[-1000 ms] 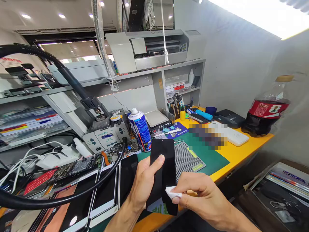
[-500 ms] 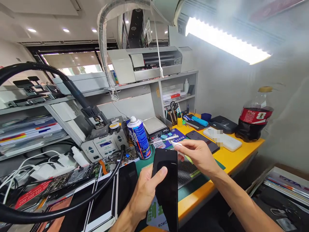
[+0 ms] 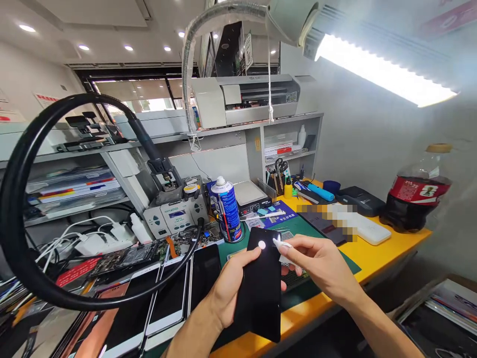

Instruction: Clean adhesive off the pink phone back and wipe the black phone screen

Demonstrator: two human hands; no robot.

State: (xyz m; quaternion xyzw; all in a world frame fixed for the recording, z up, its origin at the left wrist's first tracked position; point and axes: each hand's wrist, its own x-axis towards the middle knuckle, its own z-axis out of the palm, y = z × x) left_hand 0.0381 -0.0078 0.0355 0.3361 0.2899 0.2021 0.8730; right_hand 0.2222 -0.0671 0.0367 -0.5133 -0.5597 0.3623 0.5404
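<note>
My left hand (image 3: 233, 281) is wrapped round a black smartphone (image 3: 261, 293), held upright with its dark face toward me; the thumb lies on the front and fingertips show past the right edge. A bright white spot shows beside the thumb tip. Between thumb and fingers of my right hand (image 3: 316, 258) is pinched a small white tissue-like piece (image 3: 283, 244). Its pointed end is at the phone's upper right corner; whether it touches the glass I cannot tell. Below lie a green mat (image 3: 313, 229) and a perforated metal plate, partly covered by my hands.
Several phones, among them a white-framed one (image 3: 169, 296), lie at left under a thick black hose (image 3: 22, 238). A blue spray can (image 3: 227, 211) stands behind the phone, beside a hot-air station (image 3: 177, 219). At right are a white power bank (image 3: 367, 226) and a cola bottle (image 3: 415, 194).
My right hand has brought the white piece down to the phone's upper right corner. The left thumb has slid up the phone's front, and the whole view has shifted left.
</note>
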